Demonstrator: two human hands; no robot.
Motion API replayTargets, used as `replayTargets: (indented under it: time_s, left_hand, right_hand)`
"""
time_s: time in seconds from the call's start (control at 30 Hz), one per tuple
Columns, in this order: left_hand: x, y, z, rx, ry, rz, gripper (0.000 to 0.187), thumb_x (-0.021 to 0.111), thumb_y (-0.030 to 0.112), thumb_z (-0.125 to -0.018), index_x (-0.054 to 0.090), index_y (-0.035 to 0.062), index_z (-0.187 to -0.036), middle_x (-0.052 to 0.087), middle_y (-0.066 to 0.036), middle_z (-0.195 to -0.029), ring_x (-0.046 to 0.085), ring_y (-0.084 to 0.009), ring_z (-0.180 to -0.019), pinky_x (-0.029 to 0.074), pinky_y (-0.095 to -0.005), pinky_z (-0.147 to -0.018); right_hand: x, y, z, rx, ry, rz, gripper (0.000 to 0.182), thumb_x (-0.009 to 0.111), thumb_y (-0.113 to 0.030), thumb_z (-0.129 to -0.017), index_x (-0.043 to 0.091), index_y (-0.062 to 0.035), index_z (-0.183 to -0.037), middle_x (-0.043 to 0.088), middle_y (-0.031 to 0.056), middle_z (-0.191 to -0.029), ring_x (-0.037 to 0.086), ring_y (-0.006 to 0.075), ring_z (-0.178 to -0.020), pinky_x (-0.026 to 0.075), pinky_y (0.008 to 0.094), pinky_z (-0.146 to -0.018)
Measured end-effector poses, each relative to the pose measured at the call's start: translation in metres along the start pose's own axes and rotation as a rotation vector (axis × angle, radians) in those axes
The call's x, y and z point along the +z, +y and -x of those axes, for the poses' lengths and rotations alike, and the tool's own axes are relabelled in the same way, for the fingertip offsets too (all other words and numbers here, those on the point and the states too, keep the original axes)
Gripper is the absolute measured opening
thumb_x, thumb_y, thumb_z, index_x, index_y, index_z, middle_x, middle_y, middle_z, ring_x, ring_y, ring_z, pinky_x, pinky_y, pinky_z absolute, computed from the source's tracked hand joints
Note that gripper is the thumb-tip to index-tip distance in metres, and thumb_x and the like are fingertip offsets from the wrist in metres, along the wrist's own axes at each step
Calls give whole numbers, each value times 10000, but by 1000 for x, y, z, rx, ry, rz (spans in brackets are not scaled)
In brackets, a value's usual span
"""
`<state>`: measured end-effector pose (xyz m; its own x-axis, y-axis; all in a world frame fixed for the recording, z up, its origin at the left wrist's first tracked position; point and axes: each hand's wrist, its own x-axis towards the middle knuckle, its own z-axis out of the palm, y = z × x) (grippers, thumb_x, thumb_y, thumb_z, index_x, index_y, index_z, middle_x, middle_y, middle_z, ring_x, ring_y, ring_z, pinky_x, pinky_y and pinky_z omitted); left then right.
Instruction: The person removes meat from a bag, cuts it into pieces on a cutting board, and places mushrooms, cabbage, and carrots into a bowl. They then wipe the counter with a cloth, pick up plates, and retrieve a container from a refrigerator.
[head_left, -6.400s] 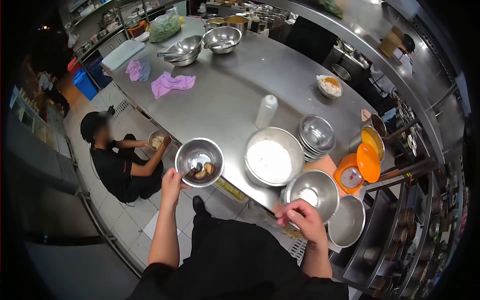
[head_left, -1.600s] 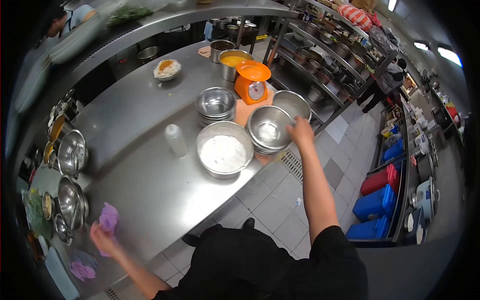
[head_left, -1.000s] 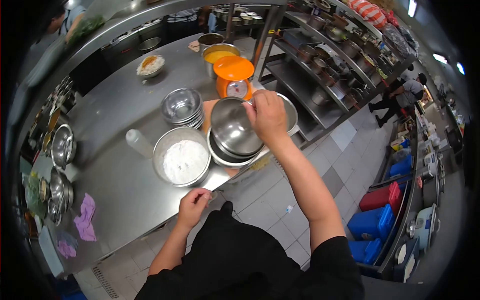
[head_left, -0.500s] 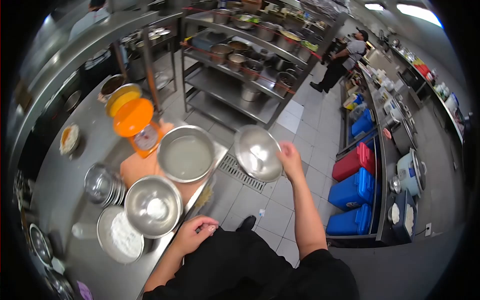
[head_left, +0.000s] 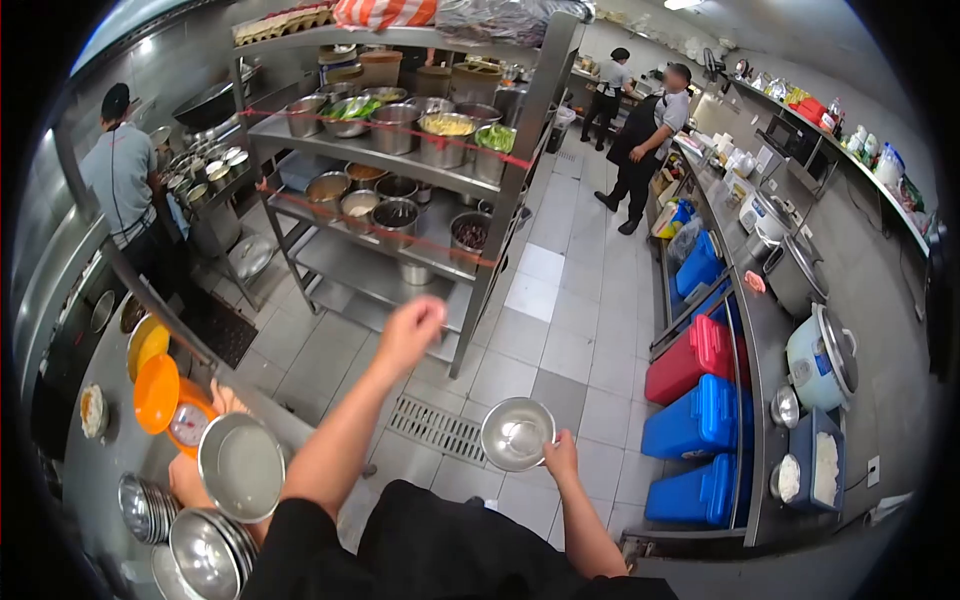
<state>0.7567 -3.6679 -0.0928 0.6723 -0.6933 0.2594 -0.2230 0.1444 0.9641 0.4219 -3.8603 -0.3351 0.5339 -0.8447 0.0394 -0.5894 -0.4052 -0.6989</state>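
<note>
My right hand (head_left: pixel 563 455) grips the rim of an empty-looking steel bowl (head_left: pixel 517 434), held over the tiled floor. My left hand (head_left: pixel 415 325) is raised in the air, fingers curled together and somewhat blurred; whether something small is between them cannot be made out. At the lower left, a steel pot of cloudy liquid (head_left: pixel 241 467) stands on the counter beside an orange scale (head_left: pixel 188 424) with an orange dish (head_left: pixel 156 393). Nearer me are stacked steel bowls (head_left: pixel 205 553).
A steel rack (head_left: pixel 385 150) with pots of food stands ahead. Two people (head_left: pixel 650 140) are further back, and another person (head_left: pixel 125 180) is at the left. Blue bins (head_left: pixel 690 415) and a red bin (head_left: pixel 692 358) sit under the right counter (head_left: pixel 765 400).
The view has swung right and up. My left hand has risen from the counter's edge and reaches forward. The bowl is still in my right hand, now lower in view.
</note>
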Motion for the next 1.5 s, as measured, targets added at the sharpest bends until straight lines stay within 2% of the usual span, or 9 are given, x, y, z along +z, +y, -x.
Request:
replayTargets:
  time_s: [0.07, 0.2, 0.37, 0.53, 0.83, 0.87, 1.1, 1.4, 1.5]
  left_hand:
    - [0, 32, -92, 182, 68, -115, 161, 562, 202, -958, 615, 53, -989, 590, 23, -784, 541, -50, -661, 441, -222, -584]
    - [-6, 80, -267, 579, 253, -496, 192, 573, 198, -895, 632, 24, -952, 665, -153, -878, 643, -310, -810, 497, -402, -736]
    - [8, 106, -450, 550, -64, -926, 309, 559, 269, -888, 638, 20, -1055, 651, -195, -1089, 620, -350, -973, 477, -421, -841]
    - [51, 66, -577, 803, -191, -961, 256, 591, 246, -818, 643, 62, -988, 662, -154, -904, 634, -348, -849, 487, -455, -764]
    - [104, 76, -679, 532, -612, -1183, 302, 592, 267, -839, 625, 96, -1086, 663, -155, -972, 634, -308, -858, 488, -423, -773]
    - [41, 24, -646, 495, -646, -1210, 308, 593, 270, -842, 623, 100, -1097, 663, -155, -979, 634, -303, -859, 488, -419, -774]
    - [76, 8, -648, 131, -797, -1364, 354, 594, 286, -858, 610, 126, -1174, 664, -156, -1033, 635, -272, -866, 489, -395, -781]
    - [79, 45, -633, -556, -602, -987, 410, 593, 312, -863, 572, 150, -1240, 599, -54, -871, 577, -133, -794, 461, -329, -609]
    - [78, 27, -635, -356, -768, -1049, 416, 583, 280, -877, 536, 132, -1263, 618, -70, -1039, 564, -164, -912, 458, -348, -718]
  right_hand:
    - [-7, -40, -23, 11, -36, -78, 187, 595, -93, -768, 477, -19, -893, 596, 159, -766, 603, 242, -592, 509, 355, -539]
    - [-20, -94, -72, 129, -131, -369, 160, 590, -97, -784, 464, -39, -863, 578, 100, -721, 583, 158, -573, 495, 298, -503]
    - [-22, -142, -126, 185, -32, -408, 160, 600, -102, -794, 453, -54, -837, 563, 57, -682, 580, 133, -584, 486, 285, -507]
    - [-37, -185, -147, 271, 121, -653, 171, 628, -86, -786, 460, -61, -806, 559, 35, -679, 564, 115, -580, 480, 272, -511]
    - [-72, -193, -216, 259, 200, -887, 147, 620, -37, -805, 476, -68, -814, 543, 3, -733, 509, 75, -630, 438, 233, -547]
    - [-74, -190, -231, 234, 186, -906, 146, 619, -36, -801, 478, -69, -816, 536, -3, -736, 495, 68, -637, 424, 228, -558]
    - [-110, -199, -386, 55, 53, -1001, 132, 592, -26, -784, 474, -85, -791, 493, -27, -693, 409, 40, -564, 325, 198, -486]
    - [-146, -230, -546, -100, -224, -982, 130, 604, -31, -812, 478, -63, -808, 525, -2, -719, 498, 67, -624, 441, 228, -530]
    - [-146, -242, -563, -126, -301, -996, 136, 602, -34, -817, 474, -78, -803, 527, -6, -729, 493, 61, -612, 424, 219, -509]
